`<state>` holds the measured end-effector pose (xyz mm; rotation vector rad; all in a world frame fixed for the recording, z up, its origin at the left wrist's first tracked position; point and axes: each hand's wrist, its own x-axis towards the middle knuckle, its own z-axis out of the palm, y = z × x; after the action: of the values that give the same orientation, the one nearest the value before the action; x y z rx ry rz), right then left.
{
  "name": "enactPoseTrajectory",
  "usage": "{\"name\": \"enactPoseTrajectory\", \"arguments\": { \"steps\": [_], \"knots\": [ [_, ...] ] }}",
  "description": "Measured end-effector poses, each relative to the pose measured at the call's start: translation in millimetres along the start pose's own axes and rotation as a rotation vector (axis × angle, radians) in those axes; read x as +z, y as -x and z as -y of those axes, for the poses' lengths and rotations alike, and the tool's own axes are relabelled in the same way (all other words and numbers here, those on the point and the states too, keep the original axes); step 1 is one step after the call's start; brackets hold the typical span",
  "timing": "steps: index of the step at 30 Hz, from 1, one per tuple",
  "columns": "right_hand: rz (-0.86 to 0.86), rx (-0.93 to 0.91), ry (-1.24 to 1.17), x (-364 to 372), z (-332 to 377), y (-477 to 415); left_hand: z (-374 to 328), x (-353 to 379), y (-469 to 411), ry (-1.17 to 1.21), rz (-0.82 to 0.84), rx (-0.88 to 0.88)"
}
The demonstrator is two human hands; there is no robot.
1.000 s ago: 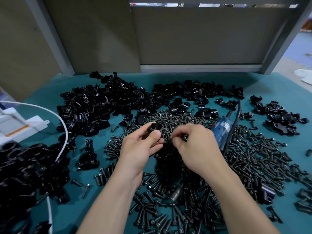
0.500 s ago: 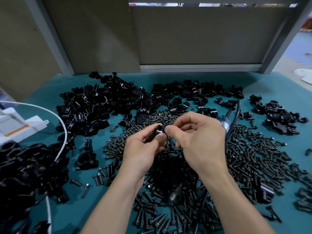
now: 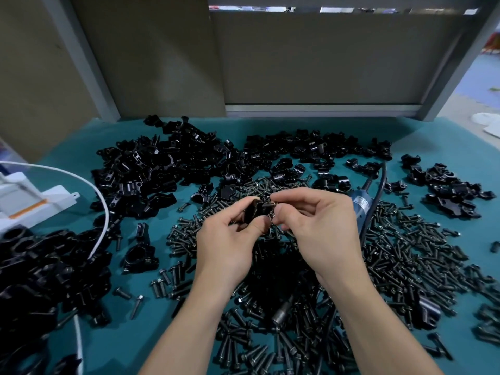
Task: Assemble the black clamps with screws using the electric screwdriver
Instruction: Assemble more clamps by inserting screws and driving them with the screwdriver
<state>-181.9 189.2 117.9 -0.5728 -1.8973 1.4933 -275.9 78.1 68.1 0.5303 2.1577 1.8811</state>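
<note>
Both hands meet above the worktop (image 3: pixel 151 328): the left hand (image 3: pixel 226 244) is closed on a black clamp (image 3: pixel 254 211), and the right hand (image 3: pixel 316 226) pinches a screw (image 3: pixel 270 204) at its hole. Clamp looks rigid and light, so gripping its flat sides seems best. I think the smooth small screw can slip easily.

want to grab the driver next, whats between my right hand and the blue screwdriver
Nothing, in the head view: the blue screwdriver lies on the screws just behind the right hand, partly hidden by it.

Teal table (image 3: pixel 151 336), black clamps (image 3: pixel 151 169) heaped, screws (image 3: pixel 400 255) scattered, blue electric screwdriver (image 3: pixel 361 207), white cable (image 3: pixel 104 209)
</note>
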Motion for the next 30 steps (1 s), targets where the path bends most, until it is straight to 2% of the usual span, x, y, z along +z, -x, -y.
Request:
{"name": "enactPoseTrajectory", "arguments": {
  "steps": [7, 15, 18, 23, 26, 30],
  "knots": [
    [-0.003, 0.053, 0.039, -1, -4, -2, -5, -1, 3, -0.087, -0.017, 0.040],
    [-0.027, -0.148, 0.286, 9, -4, 6, -5, -1, 4, -0.100, 0.044, 0.071],
    [-0.081, -0.086, 0.306, 7, -6, 4, -8, -1, 7, -0.150, -0.008, 0.119],
    [-0.130, -0.018, 0.250, 8, -7, 3, -12, 4, 17, -0.276, -0.192, 0.299],
    [-0.105, 0.000, 0.304, 8, -5, 2, -13, 5, 20, -0.285, -0.193, 0.329],
    [-0.035, 0.005, 0.491, 8, -5, 1, -11, 6, 21, -0.294, -0.173, 0.343]
  ]
}}
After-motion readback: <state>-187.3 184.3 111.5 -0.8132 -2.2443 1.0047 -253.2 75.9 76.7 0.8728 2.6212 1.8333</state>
